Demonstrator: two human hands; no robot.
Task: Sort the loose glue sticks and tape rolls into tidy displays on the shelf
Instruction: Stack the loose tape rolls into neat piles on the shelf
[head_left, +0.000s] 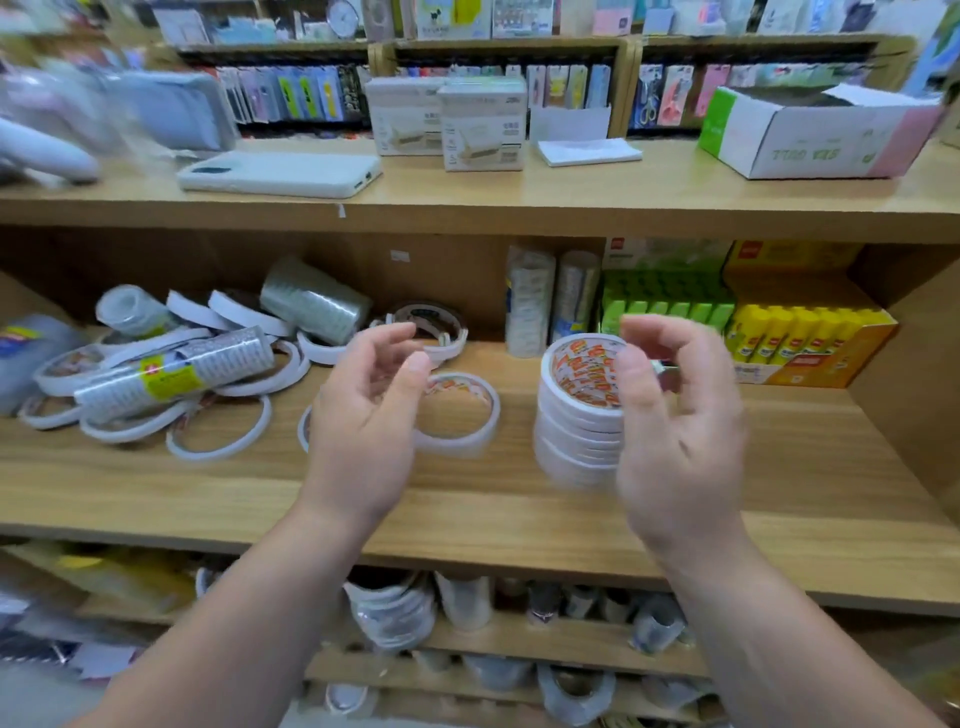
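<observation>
Stack of tape rolls (576, 415) is stood mid-shelf (519, 509), left of the glue sticks (800, 332). Left hand (374, 421) is held relaxed and empty over a loose roll (457, 415). Right hand (675, 415) is seen against the stack; its grip cannot be told (blur). Risk: the stack could be toppled by a sideways nudge.

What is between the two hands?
Head view: a loose tape ring lying flat and a stack of tape rolls sit between the left hand and right hand.

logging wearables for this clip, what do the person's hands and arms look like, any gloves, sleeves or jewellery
The left hand and right hand are bare: no gloves, rings or watch visible. The forearms are uncovered down to the frame edge, no sleeves showing.
</observation>
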